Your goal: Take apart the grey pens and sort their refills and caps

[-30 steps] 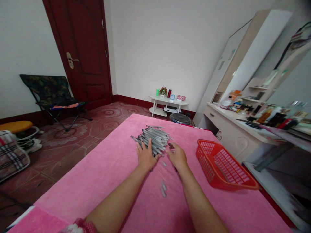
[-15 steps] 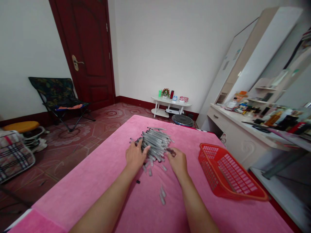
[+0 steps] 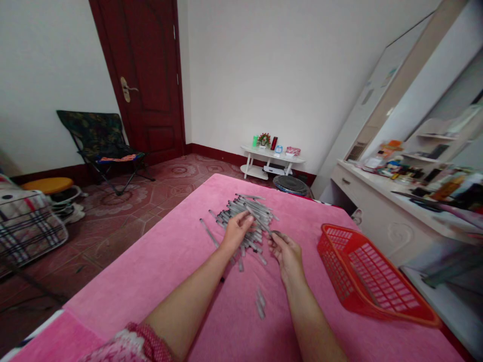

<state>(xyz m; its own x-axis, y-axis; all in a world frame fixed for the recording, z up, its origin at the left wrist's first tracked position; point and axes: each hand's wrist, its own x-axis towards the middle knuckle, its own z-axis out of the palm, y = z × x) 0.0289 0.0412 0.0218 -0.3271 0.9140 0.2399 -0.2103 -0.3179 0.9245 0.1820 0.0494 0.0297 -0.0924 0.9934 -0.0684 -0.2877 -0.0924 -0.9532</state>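
A heap of slim grey, see-through pens (image 3: pixel 260 203) with black ends lies on the pink cloth (image 3: pixel 158 251). Over its near side, my left hand (image 3: pixel 237 231) is closed in a pinch on one pen (image 3: pixel 260 221). This pen slants down to the right, where its lower end meets the fingertips of my right hand (image 3: pixel 287 251). My right fingers are also closed, and something small and dark shows at them, too blurred to name. One loose pen (image 3: pixel 207 232) lies left of the heap. Several short clear pieces, like pen caps (image 3: pixel 260 304), are scattered nearer to me.
A red plastic basket (image 3: pixel 332 271) stands on the cloth to the right. Beyond it is a white dresser (image 3: pixel 377 201) crowded with bottles. A low white side table (image 3: pixel 249 151), a folding chair (image 3: pixel 100 136) and a yellow stool (image 3: pixel 47 185) are farther off.
My left hand has come out of the heap's left side and moved right, now with a pen. Its fingers are now near those of my right hand. The view has shifted slightly.
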